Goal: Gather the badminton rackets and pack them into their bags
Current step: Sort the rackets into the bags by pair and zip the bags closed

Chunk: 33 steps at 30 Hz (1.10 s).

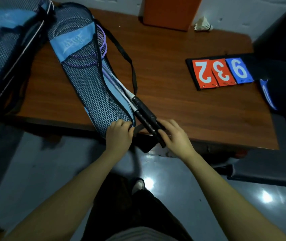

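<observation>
At the desk (173, 101) edge, the left hand (119, 134) grips the mesh racket bag (90, 84) end while the right hand (171, 136) grasps the black racket handles (145, 115) poking out.

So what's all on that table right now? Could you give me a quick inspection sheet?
Surface: brown wooden table.
Job's things: blue mesh racket bag lying diagonally, purple-framed rackets inside, black racket handles sticking out of its open side; more mesh bags at far left.
Clutter: flip scoreboard, shuttlecock, orange box.
Hands: left hand grips the bag's near end; right hand holds the handles.
Cables: nothing seen.
Surroundings: black strap across the table, glossy floor, dark bag at right.
</observation>
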{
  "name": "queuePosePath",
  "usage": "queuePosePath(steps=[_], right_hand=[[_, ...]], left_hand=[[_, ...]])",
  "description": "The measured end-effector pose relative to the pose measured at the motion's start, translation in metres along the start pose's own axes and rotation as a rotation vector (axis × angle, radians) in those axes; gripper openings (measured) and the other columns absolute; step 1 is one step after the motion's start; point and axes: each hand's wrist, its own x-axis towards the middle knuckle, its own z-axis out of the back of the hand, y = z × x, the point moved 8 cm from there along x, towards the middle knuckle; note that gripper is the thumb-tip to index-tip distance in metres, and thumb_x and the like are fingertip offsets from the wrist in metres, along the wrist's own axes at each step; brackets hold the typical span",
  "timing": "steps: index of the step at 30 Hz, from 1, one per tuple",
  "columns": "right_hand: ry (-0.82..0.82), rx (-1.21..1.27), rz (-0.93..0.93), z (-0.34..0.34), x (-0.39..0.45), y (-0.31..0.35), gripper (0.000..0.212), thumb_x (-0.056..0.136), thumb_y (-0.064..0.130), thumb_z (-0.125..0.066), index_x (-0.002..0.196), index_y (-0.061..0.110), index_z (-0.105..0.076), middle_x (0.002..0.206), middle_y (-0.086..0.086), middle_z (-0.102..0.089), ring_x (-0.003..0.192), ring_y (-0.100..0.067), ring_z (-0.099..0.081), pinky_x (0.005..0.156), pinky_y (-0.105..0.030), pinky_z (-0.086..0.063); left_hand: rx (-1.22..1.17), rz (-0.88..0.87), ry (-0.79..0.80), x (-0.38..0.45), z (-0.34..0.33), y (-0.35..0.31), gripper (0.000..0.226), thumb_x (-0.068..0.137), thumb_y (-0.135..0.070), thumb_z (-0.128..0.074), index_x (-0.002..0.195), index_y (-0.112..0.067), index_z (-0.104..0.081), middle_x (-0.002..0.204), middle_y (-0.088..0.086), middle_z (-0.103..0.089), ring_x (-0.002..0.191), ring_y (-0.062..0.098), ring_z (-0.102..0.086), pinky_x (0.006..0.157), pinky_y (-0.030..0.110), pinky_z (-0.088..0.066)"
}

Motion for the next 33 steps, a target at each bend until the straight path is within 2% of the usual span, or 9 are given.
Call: queuePosePath(steps=[4,7,9,12,16,20,25,28,33], right_hand=[[0.073,-0.091,0.026,-0.005,0.005,0.004,0.044,0.092,0.028,-0.055,0.135,0.026,-0.046,0.108,-0.001,-0.054,0.086,-0.023,-0.058,0.069,-0.042,-0.049],[0.142,-0.133,0.054,-0.008,-0.002,-0.003,0.054,0.090,0.028,-0.059,0.139,0.036,-0.038,0.104,0.004,-0.049,0.076,-0.013,-0.049,0.068,-0.037,-0.044],[0.220,-0.055,0.033,-0.010,-0.010,-0.011,0.067,0.086,0.024,-0.064,0.141,0.042,-0.032,0.114,0.005,-0.046,0.089,-0.017,-0.052,0.078,-0.039,-0.047],[0.315,-0.114,0.078,-0.016,-0.020,-0.009,0.081,0.083,0.015,-0.066,0.143,0.044,-0.020,0.130,0.004,-0.037,0.111,-0.018,-0.045,0.094,-0.036,-0.036],[0.331,-0.185,0.124,-0.018,-0.019,-0.001,0.080,0.086,0.016,-0.063,0.144,0.043,-0.015,0.134,0.003,-0.033,0.088,-0.014,-0.044,0.089,-0.028,-0.033],[0.286,-0.093,0.118,-0.019,-0.017,0.000,0.077,0.084,0.015,-0.066,0.143,0.041,-0.024,0.124,0.002,-0.039,0.097,-0.021,-0.049,0.092,-0.040,-0.038],[0.043,0.219,0.055,0.000,-0.004,0.018,0.067,0.077,0.016,-0.075,0.133,0.037,-0.045,0.117,0.005,-0.045,0.110,-0.016,-0.047,0.099,-0.045,-0.039],[-0.051,0.387,0.042,0.010,0.007,0.040,0.062,0.072,0.012,-0.079,0.127,0.026,-0.055,0.115,-0.003,-0.050,0.109,-0.013,-0.051,0.099,-0.034,-0.043],[-0.037,0.445,0.094,-0.006,0.018,0.082,0.062,0.067,0.013,-0.083,0.123,0.022,-0.058,0.111,-0.001,-0.052,0.101,-0.002,-0.052,0.090,-0.015,-0.043]], left_hand=[[0.011,0.030,-0.044,0.003,0.002,-0.001,0.019,0.077,-0.021,-0.070,0.086,-0.005,-0.067,0.076,0.014,-0.062,0.071,0.034,-0.057,0.062,0.037,-0.043],[0.012,0.058,-0.047,0.009,0.002,-0.002,0.021,0.067,-0.016,-0.077,0.079,-0.003,-0.066,0.072,0.015,-0.062,0.068,0.033,-0.057,0.061,0.037,-0.042],[-0.001,0.042,-0.043,0.010,0.001,-0.005,0.017,0.068,-0.010,-0.074,0.078,-0.001,-0.065,0.074,0.016,-0.063,0.071,0.034,-0.058,0.064,0.038,-0.042],[-0.050,0.072,-0.054,0.006,0.005,-0.004,0.006,0.077,-0.007,-0.066,0.080,-0.003,-0.063,0.080,0.014,-0.062,0.080,0.033,-0.055,0.071,0.039,-0.039],[-0.198,0.156,-0.075,0.001,0.014,0.009,0.004,0.084,-0.011,-0.060,0.082,-0.009,-0.063,0.085,0.009,-0.061,0.085,0.029,-0.053,0.078,0.041,-0.043],[-0.361,0.154,-0.135,-0.003,0.026,0.011,0.003,0.084,-0.009,-0.060,0.083,-0.007,-0.063,0.085,0.008,-0.061,0.086,0.027,-0.054,0.079,0.042,-0.045],[-0.414,0.164,-0.201,-0.019,0.041,0.010,0.004,0.089,-0.006,-0.053,0.091,-0.004,-0.056,0.092,0.006,-0.050,0.088,0.023,-0.050,0.082,0.034,-0.042],[-0.497,0.226,-0.226,-0.031,0.050,0.022,0.006,0.091,-0.009,-0.051,0.094,-0.005,-0.054,0.094,0.006,-0.049,0.085,0.018,-0.050,0.078,0.025,-0.039],[-0.580,0.208,-0.195,-0.033,0.071,0.030,0.003,0.090,-0.006,-0.053,0.092,-0.005,-0.054,0.094,0.010,-0.051,0.074,0.010,-0.048,0.065,0.013,-0.033]])
